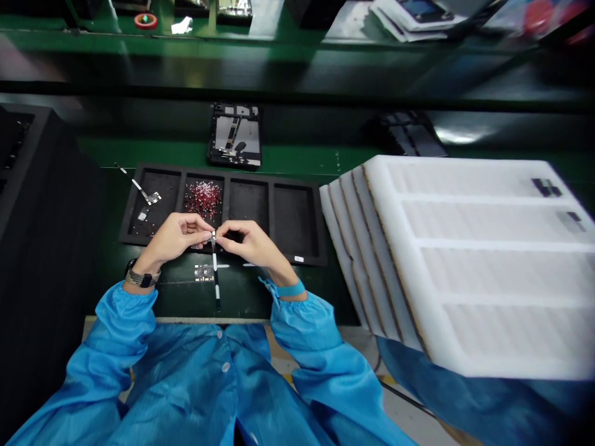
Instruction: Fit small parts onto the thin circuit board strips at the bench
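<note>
A thin black-and-white flex cable (215, 272) hangs from my fingertips, its upper end pinched between both hands. My left hand (182, 238) is closed on that end from the left, thumb against forefinger. From the right, my right hand (246, 240) pinches the same end. Just beyond my fingers lies a black compartment tray (297, 255), with a pile of tiny red and silver parts (204, 197) in its second compartment. Another flex cable (139, 187) with a small board lies across the tray's left compartment. Below my hands, a small grey circuit piece (203, 272) rests on the green bench.
An opened device chassis (236, 136) lies behind the tray, and a second dark one (411, 133) sits farther right. Stacked white foam trays (483, 266) rise at right. A dark block (46, 248) stands at left. Red tape (145, 21) is on the shelf.
</note>
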`<state>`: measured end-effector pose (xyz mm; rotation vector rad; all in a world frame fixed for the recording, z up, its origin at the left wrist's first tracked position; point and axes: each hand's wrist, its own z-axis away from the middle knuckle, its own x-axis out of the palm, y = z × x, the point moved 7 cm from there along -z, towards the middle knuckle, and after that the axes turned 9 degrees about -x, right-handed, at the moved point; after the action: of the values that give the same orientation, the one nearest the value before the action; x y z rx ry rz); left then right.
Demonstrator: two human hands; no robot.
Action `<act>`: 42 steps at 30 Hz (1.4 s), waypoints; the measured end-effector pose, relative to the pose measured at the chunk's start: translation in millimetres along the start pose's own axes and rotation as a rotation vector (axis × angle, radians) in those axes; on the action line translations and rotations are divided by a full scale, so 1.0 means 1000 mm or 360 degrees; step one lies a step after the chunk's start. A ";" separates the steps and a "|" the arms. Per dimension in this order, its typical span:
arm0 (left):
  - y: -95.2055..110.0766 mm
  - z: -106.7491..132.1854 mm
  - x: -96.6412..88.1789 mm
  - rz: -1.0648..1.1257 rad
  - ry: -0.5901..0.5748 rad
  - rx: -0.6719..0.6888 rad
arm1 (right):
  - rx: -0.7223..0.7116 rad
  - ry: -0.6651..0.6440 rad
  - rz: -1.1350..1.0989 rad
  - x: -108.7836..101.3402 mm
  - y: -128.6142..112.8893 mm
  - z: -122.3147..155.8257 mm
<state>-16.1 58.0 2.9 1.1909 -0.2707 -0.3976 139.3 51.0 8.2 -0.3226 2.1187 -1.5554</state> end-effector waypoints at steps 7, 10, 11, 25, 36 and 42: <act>0.000 0.000 -0.002 0.0012 0.0008 0.0000 | -0.0049 -0.0020 0.0016 0.002 -0.002 0.001; 0.000 0.000 -0.002 0.0013 0.0008 0.0003 | -0.0062 -0.0017 0.0009 0.002 -0.002 0.001; 0.001 0.000 -0.002 0.0013 0.0007 0.0004 | -0.0064 -0.0018 0.0007 0.002 -0.002 0.001; 0.002 0.002 -0.002 -0.0056 -0.0008 0.0027 | -0.0010 -0.0034 0.0008 0.003 0.000 0.000; 0.007 0.006 -0.001 -0.0235 0.0041 0.0132 | 0.0275 -0.0156 -0.0292 0.007 0.016 0.005; 0.006 0.006 0.001 -0.0256 0.0036 0.0126 | 0.0297 -0.0191 -0.0342 0.010 0.018 0.005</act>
<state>-16.9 55.1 10.7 1.2989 -0.1729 -0.5171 135.4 48.0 -12.3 -0.5784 1.8808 -1.7925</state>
